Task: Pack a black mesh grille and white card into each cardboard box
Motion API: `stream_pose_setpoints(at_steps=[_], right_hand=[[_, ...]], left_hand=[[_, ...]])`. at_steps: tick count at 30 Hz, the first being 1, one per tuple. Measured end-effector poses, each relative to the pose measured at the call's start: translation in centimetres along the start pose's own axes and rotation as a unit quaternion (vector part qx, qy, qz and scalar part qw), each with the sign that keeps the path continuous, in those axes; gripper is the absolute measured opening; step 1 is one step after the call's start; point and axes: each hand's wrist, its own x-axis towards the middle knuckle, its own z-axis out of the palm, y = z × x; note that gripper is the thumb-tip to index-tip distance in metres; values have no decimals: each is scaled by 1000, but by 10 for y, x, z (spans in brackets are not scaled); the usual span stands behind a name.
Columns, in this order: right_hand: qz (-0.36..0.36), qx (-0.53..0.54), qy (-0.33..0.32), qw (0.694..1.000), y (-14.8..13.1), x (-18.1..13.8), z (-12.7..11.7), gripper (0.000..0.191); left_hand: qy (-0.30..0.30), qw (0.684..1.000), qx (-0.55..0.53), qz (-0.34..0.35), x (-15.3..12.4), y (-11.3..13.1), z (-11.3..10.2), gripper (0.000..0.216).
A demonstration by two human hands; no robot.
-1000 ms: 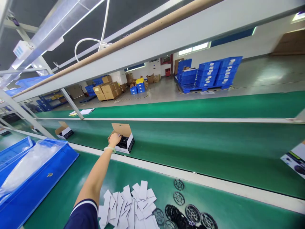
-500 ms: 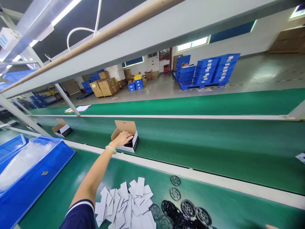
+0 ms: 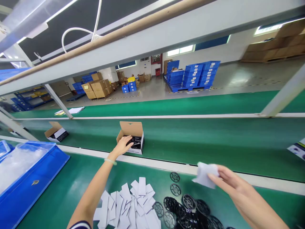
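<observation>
2 bare hands work: the left hand (image 3: 122,146) rests open-fingered in the flap-topped cardboard box (image 3: 132,136) on the green belt (image 3: 214,146), its black contents half hidden; the right hand (image 3: 234,186) pinches a blurred white paper slip (image 3: 205,174).

Right hand now in view, holding a card; box carried further right on the belt.
The right hand (image 3: 240,190) has entered from the lower right edge, pinching a small white paper card (image 3: 204,174); the open brown cardboard box (image 3: 132,137) has shifted right, the left hand (image 3: 122,145) following, fingers inside.
</observation>
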Motion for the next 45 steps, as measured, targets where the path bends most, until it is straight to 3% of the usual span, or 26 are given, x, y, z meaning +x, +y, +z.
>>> stream_pose_setpoints(at_steps=[3, 6, 10, 14, 19, 22, 26, 29, 33, 39, 45], right_hand=[[-26, 59, -115, 991, -53, 35, 33, 48], [-64, 99, -148, 982, -85, 71, 73, 49], [-94, 108, -179, 973, -97, 119, 116, 34], [-91, -44, -171, 980, -93, 159, 150, 17], [-86, -207, -155, 962, -77, 189, 193, 24], [-85, -287, -170, 939, -67, 198, 216, 22], [-78, -372, -216, 899, -57, 202, 238, 17], [-73, -430, -267, 859, -49, 201, 243, 3], [-118, -502, -272, 812, -42, 191, 236, 11], [-198, -561, -255, 763, -45, 171, 192, 21], [-168, -621, -282, 712, -42, 161, 139, 21]], left_hand=[[4, 1000, 13, 15, 5, 10, 0, 31], [-19, 999, 24, 23, 23, 20, 2, 19], [-48, 995, 22, 83, 44, 33, 5, 22], [-82, 986, 10, 148, 43, 41, 8, 23], [-33, 988, -15, 148, 7, 40, 1, 36], [15, 988, -62, 139, -31, 33, -5, 35], [18, 990, -97, 104, -86, 17, -10, 30], [15, 991, -117, 65, -119, 7, -14, 29], [14, 986, -163, 9, -140, 16, -17, 25], [-66, 988, -132, -49, -134, 74, 8, 24], [-143, 984, -29, -103, -114, 107, 42, 29]])
